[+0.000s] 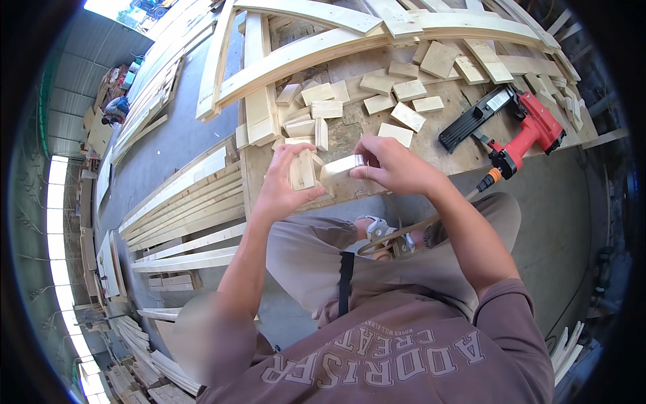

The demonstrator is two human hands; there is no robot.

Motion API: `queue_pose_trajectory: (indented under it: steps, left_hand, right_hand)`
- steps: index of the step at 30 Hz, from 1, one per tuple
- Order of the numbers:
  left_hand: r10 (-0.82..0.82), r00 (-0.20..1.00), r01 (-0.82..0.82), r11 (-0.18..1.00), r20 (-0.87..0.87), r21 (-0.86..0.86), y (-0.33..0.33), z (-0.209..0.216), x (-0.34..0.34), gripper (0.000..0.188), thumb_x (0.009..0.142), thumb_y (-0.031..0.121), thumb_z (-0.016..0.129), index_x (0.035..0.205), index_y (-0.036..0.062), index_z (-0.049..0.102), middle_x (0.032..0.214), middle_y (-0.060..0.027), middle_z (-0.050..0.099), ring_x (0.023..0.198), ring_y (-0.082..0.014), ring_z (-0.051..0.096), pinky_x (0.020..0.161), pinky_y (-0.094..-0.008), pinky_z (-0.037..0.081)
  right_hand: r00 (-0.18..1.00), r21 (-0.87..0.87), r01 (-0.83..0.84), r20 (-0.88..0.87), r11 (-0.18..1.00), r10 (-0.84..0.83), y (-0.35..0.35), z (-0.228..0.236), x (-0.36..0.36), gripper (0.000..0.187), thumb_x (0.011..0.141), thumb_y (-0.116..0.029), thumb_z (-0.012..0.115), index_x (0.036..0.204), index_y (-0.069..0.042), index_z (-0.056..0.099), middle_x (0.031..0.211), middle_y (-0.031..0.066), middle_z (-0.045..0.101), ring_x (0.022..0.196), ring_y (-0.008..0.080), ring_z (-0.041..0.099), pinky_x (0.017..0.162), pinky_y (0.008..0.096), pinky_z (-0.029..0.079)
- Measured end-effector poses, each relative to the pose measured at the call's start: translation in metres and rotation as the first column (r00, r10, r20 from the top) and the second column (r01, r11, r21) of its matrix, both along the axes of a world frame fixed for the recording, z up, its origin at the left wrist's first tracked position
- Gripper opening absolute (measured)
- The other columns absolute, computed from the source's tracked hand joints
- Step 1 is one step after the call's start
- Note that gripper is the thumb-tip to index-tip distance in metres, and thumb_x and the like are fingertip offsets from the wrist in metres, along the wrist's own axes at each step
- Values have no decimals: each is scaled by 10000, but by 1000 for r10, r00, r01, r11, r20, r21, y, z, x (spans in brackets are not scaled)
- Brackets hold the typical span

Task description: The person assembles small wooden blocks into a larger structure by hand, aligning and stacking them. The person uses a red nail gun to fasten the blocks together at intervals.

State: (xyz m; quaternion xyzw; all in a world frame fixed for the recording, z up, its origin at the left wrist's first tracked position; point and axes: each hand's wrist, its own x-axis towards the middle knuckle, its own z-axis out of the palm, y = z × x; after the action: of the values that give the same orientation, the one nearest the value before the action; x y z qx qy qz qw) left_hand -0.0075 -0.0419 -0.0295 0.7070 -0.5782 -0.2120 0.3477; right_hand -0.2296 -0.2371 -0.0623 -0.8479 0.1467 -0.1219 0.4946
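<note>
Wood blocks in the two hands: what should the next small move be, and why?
Probably turn the slanted block square to the other block: the right hand grips the slanted one, the left hand holds the other close by, and their edges don't line up.

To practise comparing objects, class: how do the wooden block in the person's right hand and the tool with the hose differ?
The wooden block is pale; the tool is red and black. The block is smaller than the tool. The right hand holds the block, while the tool lies untouched on the workbench.
</note>
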Motion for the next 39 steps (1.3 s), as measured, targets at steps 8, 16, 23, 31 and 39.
queue_pose_trajectory:
  steps: [8,16,23,31,39]
  left_hand:
    - [-2,1000,1,1000,-27,-22,1,-4,1,837,725,317,1019,1440,86,649,1279,-109,605,1257,-292,578,1139,-398,446]
    - [-13,1000,12,999,-17,-32,0,-5,2,834,727,300,1020,1440,80,648,1286,-102,606,1249,-281,584,1133,-393,452]
    - [-5,1000,4,1000,-21,-27,2,-3,2,846,724,315,1021,1441,71,645,1295,-108,607,1255,-285,583,1139,-397,448]
    - [-10,999,9,999,-50,-31,2,-1,0,794,726,206,970,1438,83,640,1338,-136,595,1294,-315,590,1159,-438,465]
    - [-34,999,31,998,-40,-57,3,-7,5,859,744,354,989,1475,82,631,1304,-108,579,1246,-286,578,1125,-398,450]
  right_hand:
    - [986,357,36,-164,933,25,0,-1,11,552,1049,-473,765,973,73,733,824,180,747,728,254,734,671,402,596]
    - [972,730,116,-224,673,76,12,-13,27,529,1045,-486,777,920,25,723,716,74,695,565,133,673,516,273,558]
    - [973,738,135,-226,661,53,27,-21,38,506,1040,-485,806,944,4,720,728,70,701,580,129,676,535,271,566]
    - [977,727,192,-204,660,-59,31,-28,37,529,1034,-524,813,1030,-7,699,736,52,690,603,117,679,563,268,575]
    - [977,697,194,-203,691,-70,27,-22,34,503,1047,-501,804,1021,-10,695,739,39,672,599,117,674,550,276,569]
